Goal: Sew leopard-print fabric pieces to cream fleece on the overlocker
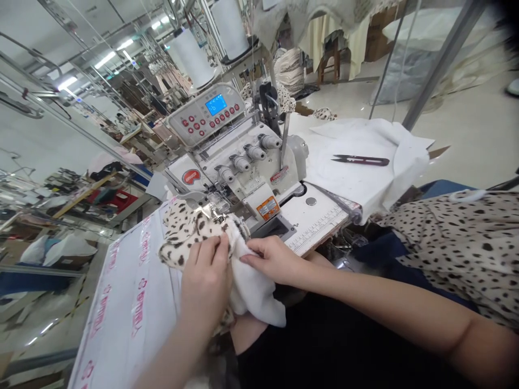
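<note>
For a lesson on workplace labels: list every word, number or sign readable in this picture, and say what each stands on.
Display: "b", perhaps "6".
Red badge: too blurred to read.
Orange label: too small to read.
Pink characters on the white board: too blurred to read.
Ruler: numbers too small to read.

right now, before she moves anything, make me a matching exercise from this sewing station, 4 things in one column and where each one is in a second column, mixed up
Things
1. thread snips
2. left hand
3. right hand
4. blue display

Places
A. set in the control panel of the overlock machine
B. resting on the white fabric
C. lying on the white cloth
D. pressing on the leopard-print fabric

Right pairs: 1-C, 2-D, 3-B, 4-A
</note>
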A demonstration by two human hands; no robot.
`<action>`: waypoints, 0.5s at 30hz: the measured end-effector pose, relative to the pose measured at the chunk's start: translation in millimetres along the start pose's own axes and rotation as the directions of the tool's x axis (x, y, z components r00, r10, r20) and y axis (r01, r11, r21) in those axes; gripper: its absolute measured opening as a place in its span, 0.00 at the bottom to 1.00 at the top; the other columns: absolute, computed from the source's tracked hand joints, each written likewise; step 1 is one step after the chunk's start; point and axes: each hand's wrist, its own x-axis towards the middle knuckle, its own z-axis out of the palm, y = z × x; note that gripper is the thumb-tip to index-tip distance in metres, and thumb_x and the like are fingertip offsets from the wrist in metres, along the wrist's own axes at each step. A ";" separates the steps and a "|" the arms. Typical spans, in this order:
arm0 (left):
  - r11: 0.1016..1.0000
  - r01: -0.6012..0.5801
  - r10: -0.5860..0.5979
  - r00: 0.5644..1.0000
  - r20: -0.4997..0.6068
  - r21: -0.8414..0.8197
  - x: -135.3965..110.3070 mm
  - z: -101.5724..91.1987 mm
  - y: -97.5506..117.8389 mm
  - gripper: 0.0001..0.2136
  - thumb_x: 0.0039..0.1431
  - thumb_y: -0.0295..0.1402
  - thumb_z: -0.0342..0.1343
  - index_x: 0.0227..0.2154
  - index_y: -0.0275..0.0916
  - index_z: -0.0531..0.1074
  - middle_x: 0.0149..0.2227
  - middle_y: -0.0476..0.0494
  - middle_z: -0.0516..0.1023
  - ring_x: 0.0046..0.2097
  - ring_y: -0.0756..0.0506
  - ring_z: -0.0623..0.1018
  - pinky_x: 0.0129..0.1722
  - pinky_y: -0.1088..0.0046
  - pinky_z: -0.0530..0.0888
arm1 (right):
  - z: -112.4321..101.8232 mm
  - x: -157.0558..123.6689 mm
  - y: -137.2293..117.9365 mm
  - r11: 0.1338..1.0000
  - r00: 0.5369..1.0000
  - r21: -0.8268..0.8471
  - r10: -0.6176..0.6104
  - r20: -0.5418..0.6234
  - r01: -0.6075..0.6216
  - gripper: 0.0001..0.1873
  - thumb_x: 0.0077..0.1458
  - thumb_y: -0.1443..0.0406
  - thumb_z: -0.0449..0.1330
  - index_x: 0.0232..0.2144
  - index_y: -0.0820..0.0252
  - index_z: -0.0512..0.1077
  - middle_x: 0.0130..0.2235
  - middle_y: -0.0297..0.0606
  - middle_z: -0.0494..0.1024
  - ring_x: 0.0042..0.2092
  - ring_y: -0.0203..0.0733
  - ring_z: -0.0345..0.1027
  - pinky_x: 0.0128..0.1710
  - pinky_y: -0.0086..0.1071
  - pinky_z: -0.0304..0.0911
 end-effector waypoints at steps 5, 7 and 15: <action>0.998 0.012 -0.013 1.000 -0.019 -0.064 -10.4 0.2 8.7 0.16 0.51 0.19 0.49 0.44 0.25 0.67 0.38 0.36 0.69 0.39 0.43 0.66 0.40 0.66 0.67 | -1.6 -13.7 -2.9 0.999 0.999 -0.036 0.030 0.037 -0.029 0.16 0.51 0.64 0.55 0.17 0.62 0.55 0.18 0.26 0.55 0.22 0.28 0.49 0.22 0.26 0.40; 0.998 -0.007 0.006 1.000 -0.020 -0.067 -10.0 2.1 6.9 0.15 0.51 0.19 0.49 0.44 0.25 0.67 0.37 0.36 0.70 0.39 0.43 0.66 0.40 0.67 0.67 | -1.5 -15.7 -2.6 0.998 0.998 -0.036 0.044 0.039 -0.043 0.16 0.51 0.65 0.55 0.17 0.62 0.55 0.17 0.26 0.54 0.22 0.28 0.48 0.22 0.26 0.40; 0.997 0.000 0.001 1.000 0.012 -0.081 4.4 3.1 -10.1 0.12 0.52 0.23 0.51 0.41 0.28 0.69 0.34 0.40 0.71 0.38 0.44 0.67 0.39 0.69 0.69 | -4.4 1.0 -2.2 0.998 1.000 -0.066 0.015 0.013 -0.014 0.19 0.51 0.65 0.56 0.15 0.62 0.52 0.17 0.25 0.51 0.22 0.28 0.46 0.22 0.25 0.39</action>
